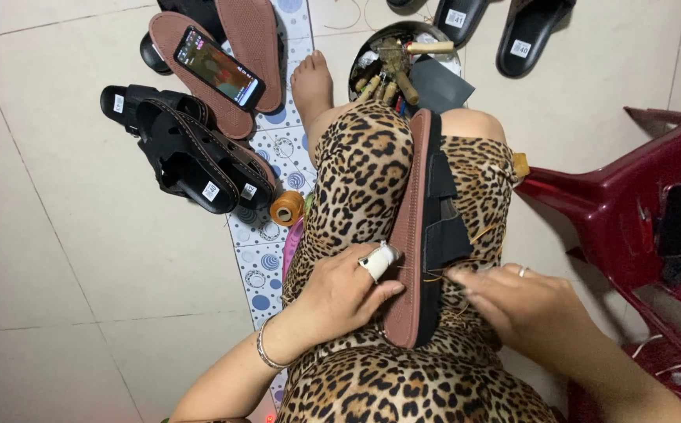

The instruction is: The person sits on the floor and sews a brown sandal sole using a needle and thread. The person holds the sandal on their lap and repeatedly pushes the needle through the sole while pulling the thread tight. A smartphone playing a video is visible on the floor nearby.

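Several black sandals (pixel 187 153) lay in a heap on the tiled floor (pixel 58 235) at the left, and just above them a phone (pixel 218 66) with a lit screen rested on a brown sole (pixel 199 82). A spool of orange thread (pixel 286 207) stood on the dotted mat (pixel 266 266) beside the person's leopard-print lap (pixel 356 180). The left hand (pixel 344 294), with a bangle at the wrist and a white guard on one finger, pressed against the brown underside of the sandal (pixel 422 227), thumb laid along the sole's edge, steadying it. That sandal stood on its edge along the person's thigh, toe pointing away, black straps facing right. Thin orange thread (pixel 454 274) ran out of its side. The right hand (pixel 532 305), wearing a ring, was blurred at the fingertips as it met the straps and thread; whether it pinched the thread could not be told. Beyond the knee sat a round tin of tools (pixel 395 66). A dark red plastic chair (pixel 630 211) stood at the far right.
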